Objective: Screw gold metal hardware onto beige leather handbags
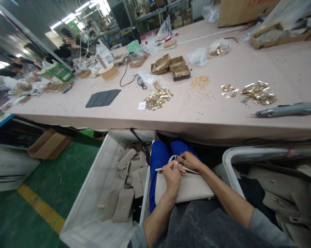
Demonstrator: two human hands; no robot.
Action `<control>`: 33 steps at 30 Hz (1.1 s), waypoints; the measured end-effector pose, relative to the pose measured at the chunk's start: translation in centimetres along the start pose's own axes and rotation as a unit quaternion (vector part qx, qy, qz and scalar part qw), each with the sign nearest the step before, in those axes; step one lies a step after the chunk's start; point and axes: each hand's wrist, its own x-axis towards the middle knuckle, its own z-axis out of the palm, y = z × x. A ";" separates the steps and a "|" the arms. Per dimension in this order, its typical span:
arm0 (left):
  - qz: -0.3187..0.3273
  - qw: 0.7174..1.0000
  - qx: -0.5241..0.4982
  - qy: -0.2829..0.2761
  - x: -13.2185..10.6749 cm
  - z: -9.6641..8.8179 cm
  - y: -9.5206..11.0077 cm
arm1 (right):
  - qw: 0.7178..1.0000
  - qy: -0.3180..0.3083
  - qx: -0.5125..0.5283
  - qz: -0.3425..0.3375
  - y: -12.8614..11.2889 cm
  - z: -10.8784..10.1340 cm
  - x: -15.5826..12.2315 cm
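A cream handbag (186, 187) rests on my lap, across blue trousers. My left hand (171, 175) is closed on the bag's flap edge, thumb and fingers pinched near the upper side. Just beyond it, my right hand (191, 161) bends its fingers round the same spot by the short handle (172, 157). A small metallic glint shows between the fingertips, too small to name. The fingers partly hide the handle and flap there.
A white bin (80, 206) of finished-looking beige bags stands left; another bin (230, 162) with bags stands right. On the table lie gold metal plates (259, 93), another gold pile (158, 99), tiny fittings (200, 82), a grey electric screwdriver (290, 110) and a dark sheet (103, 98).
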 end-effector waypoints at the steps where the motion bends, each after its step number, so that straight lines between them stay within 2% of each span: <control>1: 0.001 1.000 -0.003 -0.004 0.0 0.0 -0.1 | 1.000 0.006 0.013 0.002 0.0 0.1 0.1; 3: 0.002 1.000 -0.008 -0.007 0.1 -0.1 -0.3 | 0.999 0.036 0.030 0.012 -0.1 0.1 0.1; 7: 0.003 1.000 -0.025 -0.003 0.3 -0.1 -0.5 | 0.981 0.188 0.050 0.028 -1.1 -1.1 -0.6; 8: 0.002 1.000 -0.031 -0.005 0.5 -0.1 -0.6 | 0.977 0.202 0.063 0.015 -1.6 -1.4 -0.9; 9: 0.002 0.999 -0.037 -0.008 0.6 0.0 -0.6 | 0.977 0.197 0.080 -0.003 -2.1 -1.7 -1.1; 12: 0.003 0.998 -0.054 -0.025 0.8 0.0 -0.8 | 0.983 0.126 0.118 -0.054 -3.9 -1.9 -1.8; 16: 0.001 0.997 -0.064 -0.034 0.9 -0.3 -1.0 | 0.985 0.127 0.097 -0.067 -5.2 -0.8 -2.0; 21: -0.004 0.997 -0.062 -0.039 1.0 -1.0 -1.1 | 0.991 0.089 0.079 -0.068 -5.2 0.6 -1.4; 26: 0.021 0.998 -0.049 -0.033 1.1 -1.4 -1.3 | 0.990 0.107 0.042 -0.077 -5.3 1.4 -1.3; 30: 0.011 0.998 -0.048 -0.040 1.3 -1.4 -1.8 | 0.990 0.117 0.023 -0.080 -5.0 2.1 -1.1; 33: -0.004 0.999 -0.040 -0.033 1.7 -1.4 -1.9 | 0.990 0.124 0.031 -0.053 -4.8 2.5 -0.9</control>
